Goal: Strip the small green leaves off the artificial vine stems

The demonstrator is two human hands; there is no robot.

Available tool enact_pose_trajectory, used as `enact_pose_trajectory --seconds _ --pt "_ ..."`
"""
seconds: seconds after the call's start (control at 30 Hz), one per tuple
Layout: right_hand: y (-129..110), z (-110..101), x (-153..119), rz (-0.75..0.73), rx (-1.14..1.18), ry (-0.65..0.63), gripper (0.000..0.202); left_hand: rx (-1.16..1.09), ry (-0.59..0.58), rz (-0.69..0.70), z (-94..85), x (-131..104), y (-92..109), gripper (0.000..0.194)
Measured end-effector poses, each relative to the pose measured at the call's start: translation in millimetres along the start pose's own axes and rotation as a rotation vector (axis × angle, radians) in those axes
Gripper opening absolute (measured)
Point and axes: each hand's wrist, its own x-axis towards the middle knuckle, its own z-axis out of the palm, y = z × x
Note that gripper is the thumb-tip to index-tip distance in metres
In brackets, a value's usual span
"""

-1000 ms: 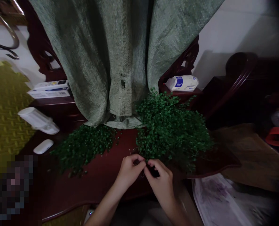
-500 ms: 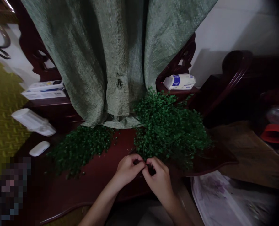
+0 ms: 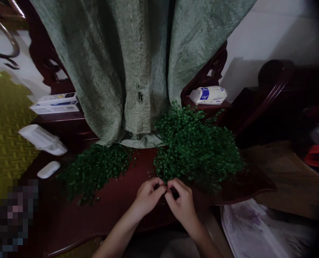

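My left hand point(image 3: 150, 193) and my right hand point(image 3: 181, 199) meet fingertip to fingertip over the dark red table point(image 3: 113, 204). Both are closed in a pinch; whatever lies between the fingers is too small and dark to make out. Just beyond them spreads a big heap of green stems with small round pods point(image 3: 197, 150). On the left lies a lower pile of loose green pods point(image 3: 97, 170), a few of them scattered at its edge.
A grey-green woven sack point(image 3: 137, 71) hangs down behind the piles. White boxes point(image 3: 55, 104), a white plastic container point(image 3: 42, 139) and a small white case point(image 3: 48, 169) are at left. A wipes packet point(image 3: 209, 95) sits back right, cardboard point(image 3: 285, 175) at right.
The whole view has shifted slightly, so the surroundings appear a little further right. My hands stay together, with the right fingers slightly changed in pose.
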Motion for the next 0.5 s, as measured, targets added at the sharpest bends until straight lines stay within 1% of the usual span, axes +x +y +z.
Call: enact_pose_trajectory --seconds 0.27,0.5 --pt "-4.4 0.3 9.2 0.152 0.231 -0.063 0.009 -0.247 -0.077 -0.088 -5.3 -3.1 13.2 0.018" --pt "-2.5 1.3 16.5 0.291 0.405 -0.131 0.008 -0.327 -0.084 -0.127 -7.4 0.1 11.8 0.018"
